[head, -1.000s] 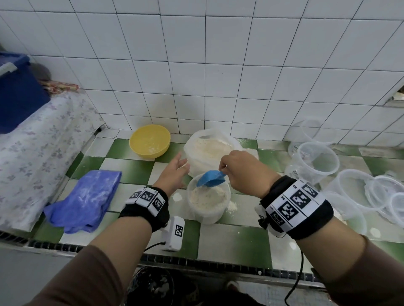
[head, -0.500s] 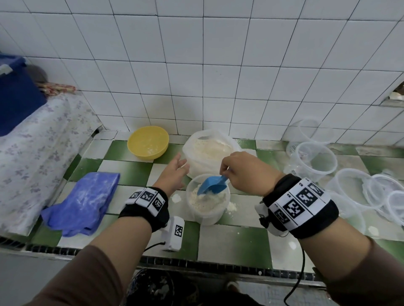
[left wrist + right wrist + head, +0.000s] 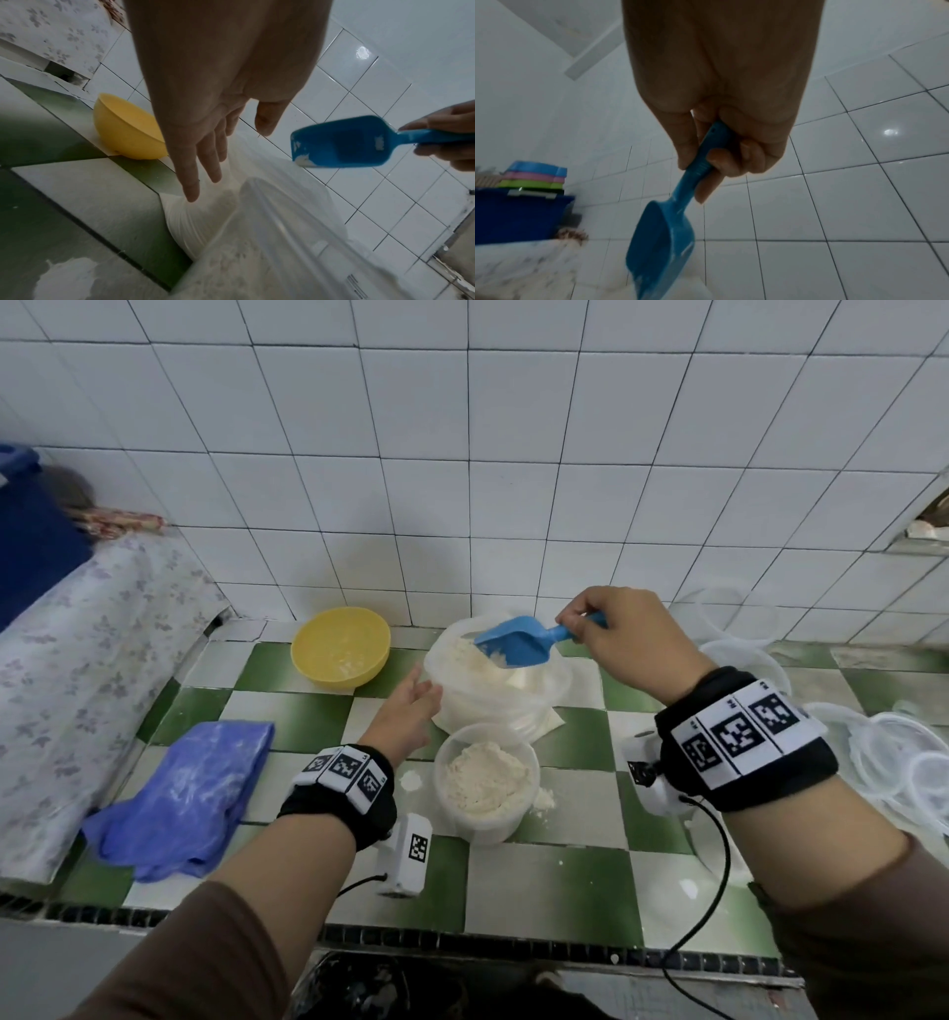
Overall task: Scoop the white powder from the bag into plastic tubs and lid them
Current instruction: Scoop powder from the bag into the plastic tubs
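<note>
While the right hand point(image 3: 624, 642) gripped the blue scoop point(image 3: 518, 645) by its handle over the powder bag point(image 3: 493, 695) near the desk's back edge, probably for another dip, the left hand point(image 3: 411, 706) lay open w/ straight fingers against the bag's side, likely steadying it. One tub point(image 3: 485, 783), heaped and unlidded, stood just in front of the bag. One yellow bowl point(image 3: 340, 645), one blue cloth point(image 3: 190, 783); several empty tubs at the right edge, approx. count unclear.
</note>
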